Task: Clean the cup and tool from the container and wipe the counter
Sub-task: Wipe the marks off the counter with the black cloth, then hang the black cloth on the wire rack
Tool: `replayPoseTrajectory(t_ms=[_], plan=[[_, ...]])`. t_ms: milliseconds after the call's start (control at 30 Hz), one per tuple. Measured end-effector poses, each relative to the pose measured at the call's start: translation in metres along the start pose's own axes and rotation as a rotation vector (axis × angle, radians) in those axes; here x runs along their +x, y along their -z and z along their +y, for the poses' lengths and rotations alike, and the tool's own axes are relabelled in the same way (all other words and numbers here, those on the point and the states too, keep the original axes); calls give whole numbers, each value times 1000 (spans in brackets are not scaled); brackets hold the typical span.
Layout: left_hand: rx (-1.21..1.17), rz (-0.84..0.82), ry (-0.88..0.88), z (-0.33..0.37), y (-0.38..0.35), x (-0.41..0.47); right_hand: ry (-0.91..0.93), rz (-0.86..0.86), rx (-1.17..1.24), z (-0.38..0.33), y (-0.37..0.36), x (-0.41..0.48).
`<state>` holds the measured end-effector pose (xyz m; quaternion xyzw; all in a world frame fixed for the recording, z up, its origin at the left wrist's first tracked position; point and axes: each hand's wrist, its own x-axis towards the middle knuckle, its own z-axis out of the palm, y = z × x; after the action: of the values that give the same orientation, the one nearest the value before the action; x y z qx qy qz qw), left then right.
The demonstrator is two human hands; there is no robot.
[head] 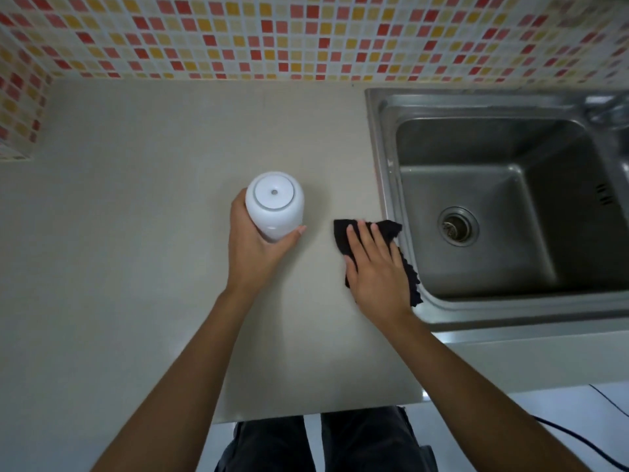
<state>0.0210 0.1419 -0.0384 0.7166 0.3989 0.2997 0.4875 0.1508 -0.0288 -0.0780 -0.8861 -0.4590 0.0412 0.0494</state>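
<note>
A white cup (274,202) stands upside down, its round base facing up, near the middle of the beige counter (153,206). My left hand (253,248) grips its side from below, thumb curled round the right of it. A black cloth (374,233) lies flat on the counter just left of the sink rim. My right hand (376,267) presses on the cloth with straight, spread fingers. I see no tool and no container in this view.
A steel sink (503,206) with a drain (457,226) fills the right side; part of a tap (609,107) shows at its far right. A mosaic tile wall (306,35) runs behind. The counter's front edge lies near my legs.
</note>
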Motion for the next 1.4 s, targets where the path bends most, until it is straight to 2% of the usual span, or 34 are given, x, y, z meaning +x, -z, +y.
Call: replayPoseTrajectory(t_ms=[167, 267, 333, 400, 433, 500, 600, 767, 900, 1067, 1167, 1267, 1400], plan=[[81, -17, 23, 1, 4, -6, 7, -56, 46, 0, 4, 2], [131, -31, 54, 0, 6, -14, 45, -104, 188, 4, 16, 4], [198, 102, 131, 3, 0, -40, 59, -82, 397, 10, 28, 7], [276, 246, 209, 14, -15, -84, 45, 24, 505, 24, 35, 10], [296, 220, 200, 21, -25, -103, 15, 69, 508, 33, 37, 13], [363, 58, 69, 30, -46, -121, -71, 78, 504, 51, 40, 21], [453, -76, -104, 37, -74, -90, -83, 28, 469, 68, 43, 33], [698, -209, -14, 42, -105, -16, 7, 54, 330, 67, 43, 43], [708, -275, 18, 37, -109, -3, -52, 81, 308, 65, 49, 51], [652, -323, -107, 61, -108, 6, -228, 124, 524, 89, 74, 51], [658, -391, -268, 107, -112, 14, -279, 176, 673, 118, 110, 47], [659, -415, -420, 157, -127, 22, -364, 308, 822, 148, 148, 40], [649, -422, -530, 218, -151, 34, -374, 369, 849, 186, 201, 44]])
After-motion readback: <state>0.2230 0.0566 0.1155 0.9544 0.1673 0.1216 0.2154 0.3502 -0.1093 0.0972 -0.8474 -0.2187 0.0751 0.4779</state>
